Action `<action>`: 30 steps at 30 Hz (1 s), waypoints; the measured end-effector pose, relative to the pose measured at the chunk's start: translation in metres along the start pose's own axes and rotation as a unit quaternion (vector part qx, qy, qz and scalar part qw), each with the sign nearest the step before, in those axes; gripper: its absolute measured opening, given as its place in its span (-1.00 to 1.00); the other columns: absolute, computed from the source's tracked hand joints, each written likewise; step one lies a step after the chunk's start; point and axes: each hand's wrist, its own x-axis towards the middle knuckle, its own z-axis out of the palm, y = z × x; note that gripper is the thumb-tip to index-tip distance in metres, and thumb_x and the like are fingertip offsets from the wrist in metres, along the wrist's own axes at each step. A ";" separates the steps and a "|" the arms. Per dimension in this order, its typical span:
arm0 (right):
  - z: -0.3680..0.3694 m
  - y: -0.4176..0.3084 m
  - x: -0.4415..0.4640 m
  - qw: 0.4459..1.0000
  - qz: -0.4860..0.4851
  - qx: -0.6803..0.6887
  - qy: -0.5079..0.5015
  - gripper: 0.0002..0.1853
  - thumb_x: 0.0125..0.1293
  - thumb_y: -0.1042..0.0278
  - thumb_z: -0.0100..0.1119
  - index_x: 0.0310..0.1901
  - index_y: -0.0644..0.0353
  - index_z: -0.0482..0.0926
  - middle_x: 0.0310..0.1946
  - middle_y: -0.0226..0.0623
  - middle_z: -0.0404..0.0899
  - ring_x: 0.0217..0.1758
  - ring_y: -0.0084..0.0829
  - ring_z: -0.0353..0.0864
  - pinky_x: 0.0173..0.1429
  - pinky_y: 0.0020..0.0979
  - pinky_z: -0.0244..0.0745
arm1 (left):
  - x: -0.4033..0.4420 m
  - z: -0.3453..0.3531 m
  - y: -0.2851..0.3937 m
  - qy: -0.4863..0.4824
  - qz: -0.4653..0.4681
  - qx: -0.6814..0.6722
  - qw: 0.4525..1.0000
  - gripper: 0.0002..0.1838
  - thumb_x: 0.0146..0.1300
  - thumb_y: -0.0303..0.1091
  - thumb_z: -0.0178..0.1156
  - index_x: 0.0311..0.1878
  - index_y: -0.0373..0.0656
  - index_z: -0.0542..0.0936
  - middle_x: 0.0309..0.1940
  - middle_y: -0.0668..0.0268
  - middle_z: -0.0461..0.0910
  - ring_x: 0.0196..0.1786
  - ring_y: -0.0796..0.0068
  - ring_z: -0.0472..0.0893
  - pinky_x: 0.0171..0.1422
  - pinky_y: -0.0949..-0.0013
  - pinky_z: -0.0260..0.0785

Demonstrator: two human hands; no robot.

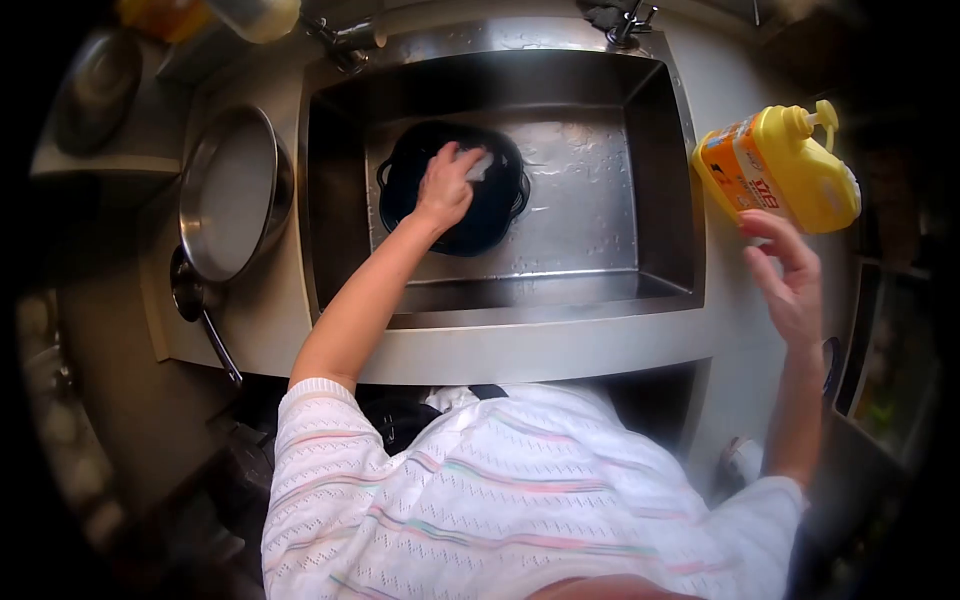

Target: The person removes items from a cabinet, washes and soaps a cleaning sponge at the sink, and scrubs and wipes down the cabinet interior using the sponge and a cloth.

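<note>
My left hand (447, 188) reaches into the metal sink, its fingers closed on a small whitish sponge (481, 166). Beneath it, a dark two-handled pot (478, 232) sits in the left part of the sink; the hand hides some of its inside. On the right, my right hand (793, 285) is raised over the counter with fingers loosely bent and apart, holding nothing. Just beyond its fingertips stands a large yellow dish soap bottle (780, 165) with a pump top. Whether the fingertips touch the bottle I cannot tell.
A steel pan (232, 190) with a pale inside lies on the left counter (285, 310), a dark ladle (187, 285) beside it. The sink (590, 210) has a wet floor and raised walls. A faucet (627, 30) stands at the back right, another metal fitting (345, 45) at the back left.
</note>
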 end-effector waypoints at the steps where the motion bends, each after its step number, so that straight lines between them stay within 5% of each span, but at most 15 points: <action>1: 0.023 0.005 0.002 0.998 0.030 0.047 -0.034 -0.73 0.16 0.56 0.10 -0.07 0.24 0.52 -0.13 -0.34 0.54 -0.14 -0.58 0.52 -0.10 -0.57 0.40 | -0.016 0.007 -0.024 -0.013 -0.011 0.114 0.993 -0.50 0.01 -0.58 -0.08 0.05 0.06 0.51 0.08 -0.14 0.33 0.14 -0.02 0.36 0.21 0.14 0.23; 2: 0.044 0.009 0.008 0.992 0.056 0.091 -0.066 -0.75 0.15 0.55 0.10 -0.09 0.25 0.53 -0.16 -0.35 0.55 -0.17 -0.59 0.52 -0.12 -0.57 0.41 | -0.029 0.010 -0.029 -0.106 -0.070 0.169 0.977 -0.50 0.02 -0.56 -0.08 0.05 0.10 0.51 0.08 -0.08 0.36 0.15 0.03 0.36 0.19 0.09 0.24; 4: 0.081 0.004 0.022 0.984 0.055 0.138 -0.102 -0.75 0.15 0.52 0.12 -0.10 0.26 0.53 -0.20 -0.34 0.56 -0.18 -0.60 0.52 -0.20 -0.59 0.42 | -0.031 0.014 -0.034 -0.268 -0.052 0.026 0.962 -0.51 0.04 -0.53 -0.07 0.06 0.10 0.50 0.03 -0.02 0.42 0.08 0.02 0.42 0.16 0.06 0.25; 5: 0.100 0.003 0.030 0.977 0.062 0.154 -0.136 -0.75 0.18 0.47 0.11 -0.08 0.25 0.52 -0.20 -0.33 0.56 -0.18 -0.60 0.52 -0.22 -0.59 0.43 | -0.029 0.023 -0.043 -0.233 0.004 -0.076 0.970 -0.57 0.13 -0.53 -0.08 0.07 0.05 0.49 -0.04 0.12 0.50 -0.01 0.14 0.51 0.07 0.11 0.35; 6: 0.119 0.002 0.039 0.968 0.069 0.172 -0.167 -0.74 0.21 0.41 0.11 -0.06 0.25 0.52 -0.21 -0.32 0.56 -0.19 -0.59 0.53 -0.23 -0.59 0.44 | -0.025 0.018 -0.041 -0.227 -0.097 -0.238 0.939 -0.60 0.17 -0.52 -0.09 0.07 0.00 0.48 -0.05 0.14 0.51 -0.03 0.18 0.52 0.06 0.14 0.38; 8: 0.158 0.004 0.060 0.943 0.161 0.213 -0.201 -0.63 0.27 0.26 0.06 0.06 0.24 0.42 -0.15 -0.26 0.54 -0.17 -0.52 0.53 -0.21 -0.52 0.48 | -0.010 -0.007 -0.025 -0.191 -0.275 -0.527 0.781 -0.66 0.24 -0.52 -0.11 0.06 -0.10 0.47 -0.09 0.19 0.53 -0.06 0.25 0.55 0.02 0.20 0.43; 9: 0.185 0.013 0.069 0.930 0.199 0.238 -0.200 -0.57 0.28 0.21 0.05 0.12 0.25 0.35 -0.13 -0.24 0.52 -0.15 -0.50 0.54 -0.22 -0.47 0.50 | -0.009 -0.015 -0.028 -0.180 -0.294 -0.671 0.656 -0.72 0.32 -0.48 -0.13 0.05 -0.22 0.45 -0.06 0.22 0.51 -0.03 0.32 0.54 0.01 0.21 0.46; 12: 0.245 0.003 0.090 0.842 0.334 0.374 -0.202 -0.48 0.28 0.12 0.05 0.17 0.27 0.25 -0.06 -0.19 0.47 -0.19 -0.43 0.57 -0.36 -0.41 0.54 | -0.005 -0.027 -0.010 -0.173 -0.239 -0.803 0.517 -0.73 0.32 -0.44 -0.07 0.05 -0.26 0.42 -0.05 0.20 0.49 -0.03 0.29 0.52 0.09 0.18 0.41; 15: 0.270 0.007 0.103 0.855 0.238 0.437 -0.144 -0.65 0.26 0.12 0.08 -0.09 0.23 0.43 -0.23 -0.28 0.55 -0.41 -0.47 0.60 -0.57 -0.53 0.47 | -0.001 -0.023 0.001 -0.159 -0.196 -0.826 0.505 -0.73 0.34 -0.39 -0.10 0.05 -0.26 0.40 -0.04 0.19 0.49 0.00 0.27 0.51 0.14 0.19 0.36; 18: 0.258 0.021 0.111 0.908 0.218 0.329 -0.141 -0.70 0.27 0.16 0.05 -0.13 0.22 0.48 -0.35 -0.32 0.58 -0.41 -0.53 0.60 -0.60 -0.52 0.44 | 0.009 -0.012 0.002 -0.178 -0.179 -0.875 0.413 -0.69 0.36 -0.33 -0.15 0.08 -0.25 0.36 0.01 0.16 0.46 0.09 0.22 0.45 0.24 0.15 0.26; 20: 0.237 0.018 0.106 0.959 0.189 0.203 -0.059 -0.67 0.25 0.20 0.05 -0.11 0.30 0.51 -0.38 -0.24 0.61 -0.36 -0.48 0.61 -0.35 -0.48 0.52 | 0.015 0.004 -0.002 -0.173 -0.187 -0.846 0.469 -0.69 0.36 -0.31 -0.15 0.06 -0.26 0.39 0.01 0.14 0.46 0.08 0.23 0.46 0.24 0.13 0.26; 22: 0.199 0.017 0.100 0.998 0.030 0.033 0.037 -0.70 0.23 0.25 0.09 -0.12 0.30 0.53 -0.37 -0.20 0.61 -0.35 -0.48 0.60 -0.22 -0.48 0.50 | 0.020 0.003 0.009 -0.158 -0.301 -0.726 0.598 -0.72 0.36 -0.36 -0.14 0.01 -0.30 0.41 -0.03 0.15 0.48 0.00 0.25 0.52 0.18 0.15 0.34; 25: 0.081 -0.047 0.083 0.982 -0.100 0.053 0.149 -0.81 0.25 0.37 0.11 -0.14 0.22 0.55 -0.40 -0.35 0.61 -0.34 -0.58 0.57 -0.28 -0.56 0.45 | 0.026 -0.004 0.049 -0.216 -0.246 -0.804 0.497 -0.70 0.37 -0.28 -0.13 0.00 -0.27 0.42 -0.04 0.14 0.48 0.03 0.21 0.50 0.19 0.11 0.32; 28: -0.029 -0.076 0.086 0.945 -0.223 0.073 0.227 -0.74 0.28 0.24 0.09 -0.11 0.21 0.55 -0.32 -0.44 0.59 -0.24 -0.65 0.55 -0.14 -0.62 0.46 | 0.038 -0.030 0.126 -0.309 -0.147 -0.829 0.442 -0.58 0.38 -0.10 -0.22 0.04 -0.23 0.41 -0.01 0.09 0.47 0.10 0.14 0.45 0.23 0.07 0.27; 30: -0.084 -0.069 0.102 0.966 -0.169 -0.086 0.178 -0.70 0.33 0.19 -0.01 -0.05 0.18 0.52 -0.22 -0.30 0.59 -0.09 -0.53 0.54 0.08 -0.50 0.43 | 0.047 -0.051 0.185 -0.358 -0.100 -0.834 0.406 -0.50 0.39 -0.03 -0.31 0.07 -0.24 0.39 0.02 0.05 0.45 0.13 0.14 0.43 0.25 0.07 0.24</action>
